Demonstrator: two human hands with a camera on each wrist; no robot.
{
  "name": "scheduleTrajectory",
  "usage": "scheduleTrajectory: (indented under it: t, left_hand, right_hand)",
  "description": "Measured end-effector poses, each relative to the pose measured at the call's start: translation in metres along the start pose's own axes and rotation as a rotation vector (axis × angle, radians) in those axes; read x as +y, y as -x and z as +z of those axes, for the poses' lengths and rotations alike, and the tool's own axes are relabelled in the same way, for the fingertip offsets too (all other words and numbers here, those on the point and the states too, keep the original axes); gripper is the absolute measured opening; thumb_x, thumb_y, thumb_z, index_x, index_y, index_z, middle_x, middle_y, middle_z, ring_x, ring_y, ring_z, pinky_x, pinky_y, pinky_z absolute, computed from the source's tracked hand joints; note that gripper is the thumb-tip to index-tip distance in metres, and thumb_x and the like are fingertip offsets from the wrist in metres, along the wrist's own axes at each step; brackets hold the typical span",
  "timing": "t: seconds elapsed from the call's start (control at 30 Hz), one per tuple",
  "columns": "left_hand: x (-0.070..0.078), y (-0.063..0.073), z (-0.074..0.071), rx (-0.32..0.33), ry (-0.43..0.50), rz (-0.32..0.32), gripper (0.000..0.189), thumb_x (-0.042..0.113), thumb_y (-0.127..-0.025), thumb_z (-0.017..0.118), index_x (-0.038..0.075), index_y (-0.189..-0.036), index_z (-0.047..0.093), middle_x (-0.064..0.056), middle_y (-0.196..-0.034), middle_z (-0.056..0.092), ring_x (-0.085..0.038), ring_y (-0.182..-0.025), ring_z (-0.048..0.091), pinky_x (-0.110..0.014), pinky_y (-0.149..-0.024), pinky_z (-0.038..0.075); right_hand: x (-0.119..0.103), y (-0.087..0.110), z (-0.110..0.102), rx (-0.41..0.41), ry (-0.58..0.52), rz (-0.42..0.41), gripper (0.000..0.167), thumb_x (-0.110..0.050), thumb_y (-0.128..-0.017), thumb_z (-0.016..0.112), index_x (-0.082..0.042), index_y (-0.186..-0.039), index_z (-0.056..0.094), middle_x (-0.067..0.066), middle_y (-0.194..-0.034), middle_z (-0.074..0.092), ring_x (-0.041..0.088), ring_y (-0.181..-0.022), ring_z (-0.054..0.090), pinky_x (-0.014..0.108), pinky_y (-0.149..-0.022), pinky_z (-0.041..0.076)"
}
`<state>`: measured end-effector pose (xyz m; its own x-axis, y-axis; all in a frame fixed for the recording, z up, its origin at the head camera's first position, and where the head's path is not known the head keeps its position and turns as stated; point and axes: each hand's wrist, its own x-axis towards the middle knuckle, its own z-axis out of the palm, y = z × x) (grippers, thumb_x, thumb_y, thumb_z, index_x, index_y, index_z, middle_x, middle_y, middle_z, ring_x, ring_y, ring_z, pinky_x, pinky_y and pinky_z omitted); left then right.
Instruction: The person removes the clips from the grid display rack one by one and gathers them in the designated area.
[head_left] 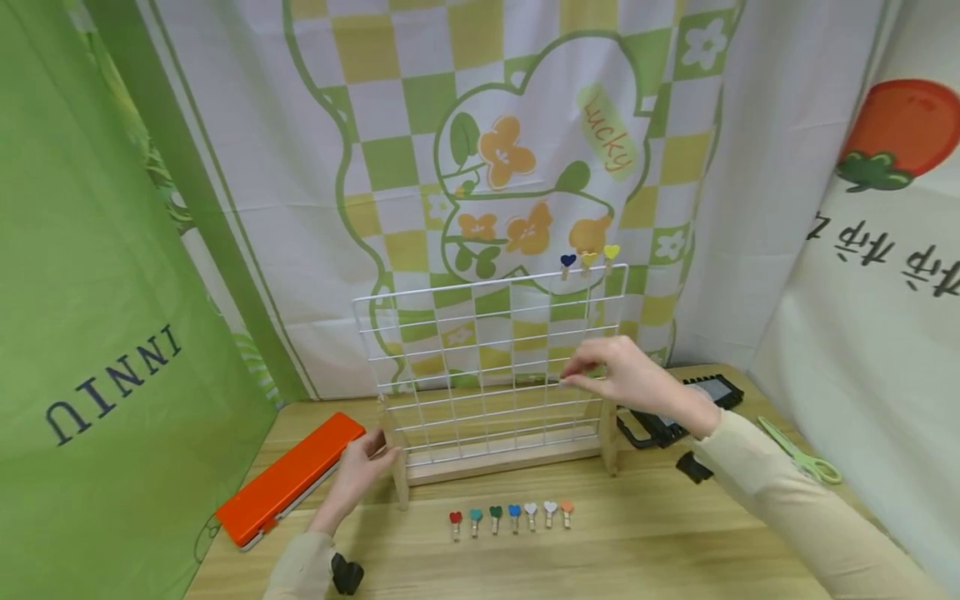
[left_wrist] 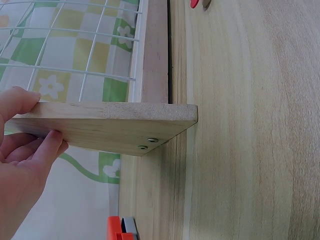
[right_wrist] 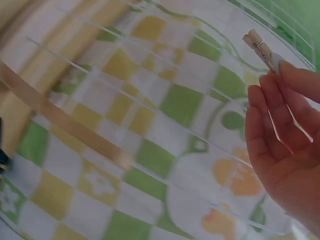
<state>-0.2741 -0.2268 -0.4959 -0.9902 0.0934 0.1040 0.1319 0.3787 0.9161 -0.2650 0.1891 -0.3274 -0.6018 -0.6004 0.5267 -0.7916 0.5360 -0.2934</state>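
A white wire grid (head_left: 450,287) stands upright in a wooden base on the table. My left hand (head_left: 362,473) grips the stand's left wooden side post (left_wrist: 100,122), thumb on one face and fingers on the other. In front of the grid's right half is my right hand (head_left: 622,375), pinching a small wooden clothespin (right_wrist: 262,50) by its pale end between thumb and fingertips. Its free end points away from the hand. Three heart-topped clothespins, one navy (head_left: 567,262) and two yellow, sit on the grid's top bar near the right corner.
Several clothespins with coloured tops (head_left: 513,517) lie in a row before the stand. An orange-red case (head_left: 292,479) is at the left. A black-framed object (head_left: 712,392) lies behind the right arm, with green scissors (head_left: 802,454) farther right. Printed curtains surround the table.
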Motion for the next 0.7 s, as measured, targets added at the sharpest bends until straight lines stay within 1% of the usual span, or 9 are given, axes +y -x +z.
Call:
scheduleTrajectory:
  t: [0.13,0.2,0.3,0.4,0.53,0.6,0.7]
  left_hand:
    - [-0.001,0.0,0.0,0.0,-0.011,-0.006,0.055,0.008,-0.095,0.065,-0.01,-0.143,0.045,-0.03,-0.143,0.051,-0.042,-0.135,0.049,-0.044,-0.108,0.049]
    - [-0.002,0.0,0.0,-0.001,-0.013,-0.006,0.056,0.008,-0.095,0.065,-0.01,-0.144,0.044,-0.031,-0.143,0.05,-0.043,-0.135,0.049,-0.044,-0.108,0.049]
    - [-0.002,-0.001,0.0,0.0,-0.016,-0.006,0.058,0.008,-0.095,0.065,-0.011,-0.145,0.042,-0.032,-0.144,0.048,-0.043,-0.135,0.048,-0.044,-0.108,0.049]
    - [-0.003,-0.001,0.0,0.001,-0.017,-0.004,0.058,0.008,-0.095,0.065,-0.011,-0.144,0.042,-0.032,-0.144,0.047,-0.044,-0.136,0.048,-0.044,-0.107,0.05]
    - [-0.002,0.0,0.0,0.003,-0.017,-0.007,0.057,0.008,-0.095,0.065,-0.01,-0.144,0.043,-0.032,-0.144,0.049,-0.043,-0.135,0.049,-0.044,-0.108,0.05]
    - [-0.002,0.0,0.0,0.002,-0.016,-0.011,0.058,0.008,-0.095,0.065,-0.01,-0.145,0.042,-0.031,-0.144,0.049,-0.043,-0.135,0.049,-0.044,-0.108,0.05]
    - [-0.001,0.0,0.0,0.001,-0.014,-0.011,0.057,0.008,-0.095,0.065,-0.01,-0.144,0.043,-0.031,-0.143,0.05,-0.042,-0.135,0.049,-0.043,-0.108,0.05]
  right_hand:
    - [0.009,0.023,0.025,-0.077,-0.064,0.066,0.005,-0.006,-0.087,0.074,-0.01,-0.09,0.076,0.0,-0.084,0.074,0.008,-0.074,0.068,0.023,-0.064,0.06]
    - [0.015,0.035,0.037,-0.108,-0.083,0.095,0.005,-0.007,-0.088,0.073,-0.01,-0.09,0.076,0.001,-0.084,0.074,0.006,-0.071,0.067,0.02,-0.061,0.058]
    - [0.024,0.053,0.053,-0.146,-0.113,0.136,0.004,-0.006,-0.088,0.072,-0.007,-0.09,0.076,0.003,-0.084,0.074,0.004,-0.07,0.066,0.019,-0.06,0.057]
    - [0.035,0.07,0.071,-0.173,-0.137,0.177,0.004,-0.007,-0.088,0.072,-0.008,-0.089,0.076,0.003,-0.082,0.075,-0.003,-0.065,0.06,0.017,-0.056,0.053]
    - [0.049,0.092,0.094,-0.216,-0.177,0.224,0.004,-0.011,-0.088,0.073,-0.009,-0.086,0.076,0.002,-0.08,0.075,-0.009,-0.065,0.054,0.015,-0.054,0.048]
    - [0.055,0.1,0.104,-0.244,-0.189,0.245,0.005,-0.013,-0.088,0.074,-0.01,-0.085,0.076,0.0,-0.079,0.075,-0.009,-0.067,0.054,0.015,-0.057,0.049]
    - [0.058,0.11,0.117,-0.303,-0.228,0.302,0.007,-0.015,-0.088,0.074,-0.01,-0.085,0.076,-0.001,-0.08,0.076,-0.008,-0.069,0.057,0.015,-0.061,0.051]
